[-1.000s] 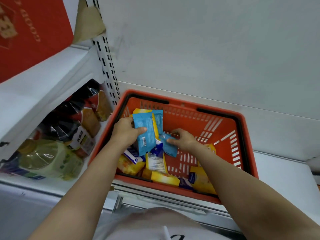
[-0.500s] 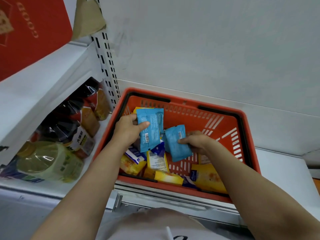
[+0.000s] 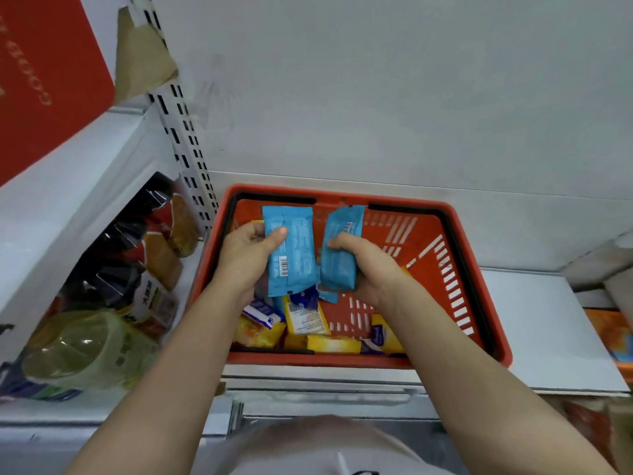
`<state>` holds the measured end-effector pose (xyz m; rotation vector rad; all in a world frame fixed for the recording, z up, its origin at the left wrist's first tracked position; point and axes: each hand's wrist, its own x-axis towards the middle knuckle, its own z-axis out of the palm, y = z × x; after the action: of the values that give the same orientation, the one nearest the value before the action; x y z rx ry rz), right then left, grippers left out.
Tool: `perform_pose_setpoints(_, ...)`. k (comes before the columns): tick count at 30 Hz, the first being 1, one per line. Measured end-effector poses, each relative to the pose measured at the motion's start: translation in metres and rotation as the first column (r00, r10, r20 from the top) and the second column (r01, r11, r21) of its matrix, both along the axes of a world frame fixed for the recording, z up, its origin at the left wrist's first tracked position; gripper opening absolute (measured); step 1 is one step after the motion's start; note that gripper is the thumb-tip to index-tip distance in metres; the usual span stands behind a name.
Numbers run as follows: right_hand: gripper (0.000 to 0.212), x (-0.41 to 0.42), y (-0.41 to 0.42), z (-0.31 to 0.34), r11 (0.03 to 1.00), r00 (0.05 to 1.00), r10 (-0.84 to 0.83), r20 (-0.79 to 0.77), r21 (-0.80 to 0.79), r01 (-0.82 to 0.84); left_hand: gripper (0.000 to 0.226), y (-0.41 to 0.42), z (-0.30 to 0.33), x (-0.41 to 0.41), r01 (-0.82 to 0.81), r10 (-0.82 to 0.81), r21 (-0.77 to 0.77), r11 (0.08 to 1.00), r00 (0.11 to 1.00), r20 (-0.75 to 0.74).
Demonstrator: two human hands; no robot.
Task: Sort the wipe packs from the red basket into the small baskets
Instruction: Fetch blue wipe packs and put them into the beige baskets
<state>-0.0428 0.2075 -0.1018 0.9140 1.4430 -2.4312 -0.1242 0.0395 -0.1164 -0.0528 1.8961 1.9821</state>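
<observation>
Left hand: the left hand point(image 3: 251, 260) is being held above the red basket point(image 3: 479, 303), with a blue wipe pack point(image 3: 291, 250) being pinched between the thumb on its printed face and the fingers behind it; a barcode is being shown just below the thumb.

Right hand: the right hand point(image 3: 364, 265) is being curled round a second blue wipe pack point(image 3: 340, 248), which is being gripped by its lower half while its upper end is being left free beyond the fingers.

Packs relative to the grips: the two blue packs are being held side by side, just apart, both upright and lifted off the heap.

Still in the basket: below both grips, yellow wipe packs point(image 3: 332, 343) and a blue-and-white pack point(image 3: 262, 311) are lying along the near wall; a blue corner is being glimpsed under the right-hand pack, and whether it is a further pack cannot be told.

Beside the left grip: bottles of cooking oil point(image 3: 89, 351) are being stored on the neighbouring shelf.

Step in hand: blue packs are judged to be being gathered out of the mixed heap, one per hand; sorting looks early, since many packs are remaining.

Next move: the small baskets are not being clearly shown here, so a carry away from the red basket is being called for, with both grips kept firm on the slippery film and the blue packs released together in one basket.
</observation>
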Motion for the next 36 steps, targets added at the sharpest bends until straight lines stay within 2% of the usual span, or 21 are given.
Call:
perform_pose_setpoints(4,0.069,0.004,-0.006,0.006,0.996,0.999,0.032,0.029,0.082,-0.034,0.009,0.0,0.003,0.0,-0.001,0.0,-0.011,1.0,0.999,-0.047)
perform_pose_setpoints(8,0.037,0.013,-0.013,0.003,0.99,0.996,-0.086,-0.017,0.106,0.088,0.009,0.007,0.007,0.001,0.005,-0.005,0.047,0.999,1.0,-0.005)
perform_pose_setpoints(10,0.035,0.021,-0.014,0.005,0.987,0.992,-0.121,-0.038,0.097,0.125,0.009,0.009,0.009,0.004,0.02,-0.02,0.063,0.998,1.0,-0.004)
perform_pose_setpoints(13,0.02,0.036,-0.012,0.011,0.983,0.989,-0.132,-0.07,0.12,0.139,0.006,0.014,0.013,0.017,0.035,-0.034,0.079,0.996,0.999,-0.011)
perform_pose_setpoints(17,0.017,0.065,-0.003,0.018,0.949,0.964,-0.243,-0.109,0.178,0.259,0.011,0.029,0.023,0.039,0.096,-0.094,0.088,0.991,0.995,-0.028)
perform_pose_setpoints(20,0.011,0.103,0.013,0.025,0.895,0.93,-0.333,-0.152,0.259,0.363,0.003,0.054,0.034,0.068,0.158,-0.152,0.091,0.983,0.986,-0.065)
perform_pose_setpoints(22,0.025,0.137,0.03,0.03,0.82,0.871,-0.443,-0.211,0.296,0.489,0.006,0.076,0.04,0.098,0.198,-0.19,0.11,0.974,0.978,-0.081)
perform_pose_setpoints(24,0.049,0.183,0.049,0.033,0.745,0.795,-0.543,-0.27,0.282,0.604,0.007,0.098,0.042,0.135,0.241,-0.229,0.112,0.964,0.967,-0.109)
perform_pose_setpoints(26,0.071,0.239,0.069,0.034,0.703,0.74,-0.592,-0.32,0.243,0.668,0.007,0.122,0.041,0.18,0.278,-0.264,0.108,0.954,0.956,-0.131)
perform_pose_setpoints(27,0.075,0.27,0.077,0.035,0.681,0.716,-0.612,-0.335,0.238,0.693,0.007,0.134,0.04,0.205,0.3,-0.285,0.103,0.948,0.949,-0.137)
perform_pose_setpoints(30,0.055,0.369,0.101,0.032,0.558,0.608,-0.71,-0.355,0.242,0.794,0.011,0.17,0.033,0.287,0.384,-0.372,0.1,0.918,0.92,-0.124)
perform_pose_setpoints(33,0.033,0.467,0.12,0.025,0.424,0.454,-0.816,-0.356,0.165,0.891,0.035,0.199,0.027,0.374,0.468,-0.456,0.103,0.878,0.882,-0.121)
perform_pose_setpoints(36,0.033,0.56,0.137,0.021,0.291,0.349,-0.884,-0.312,0.216,0.932,0.045,0.223,0.023,0.455,0.583,-0.57,0.104,0.806,0.811,-0.133)
